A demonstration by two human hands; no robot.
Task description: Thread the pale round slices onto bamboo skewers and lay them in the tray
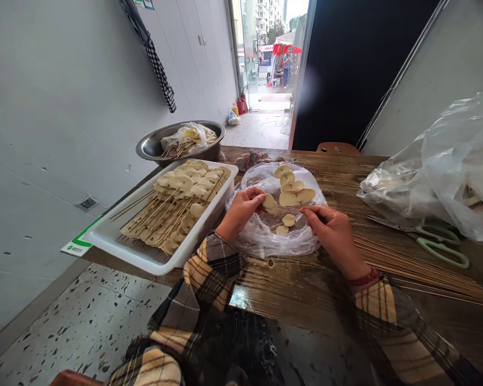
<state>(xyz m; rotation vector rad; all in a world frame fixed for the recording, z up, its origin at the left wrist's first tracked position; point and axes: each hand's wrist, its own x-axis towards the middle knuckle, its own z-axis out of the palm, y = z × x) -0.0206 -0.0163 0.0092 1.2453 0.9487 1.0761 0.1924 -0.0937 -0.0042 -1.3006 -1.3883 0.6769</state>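
My left hand point(241, 213) pinches a couple of pale, thin round slices point(269, 202) between thumb and fingers. In the fingertips of my right hand point(332, 230) is the near end of a skewer, mostly hidden, with several overlapping slices point(292, 187) lined up along it. Both hands are above an opened clear plastic bag point(257, 241) on the table. Loose slices point(288, 220) lie in the bag, between my hands. Left of the bag, a white tray point(124, 256) holds many finished-looking rows of skewered slices point(181, 184), their sticks pointing towards me.
Behind the tray stands a metal bowl point(148, 149) with skewers and a plastic bag inside. Bare skewers point(394, 262) and green-handled scissors point(443, 252) lie at the right, beside a large plastic bag point(438, 166). A crumpled cloth point(251, 159) rests at the table's far edge.
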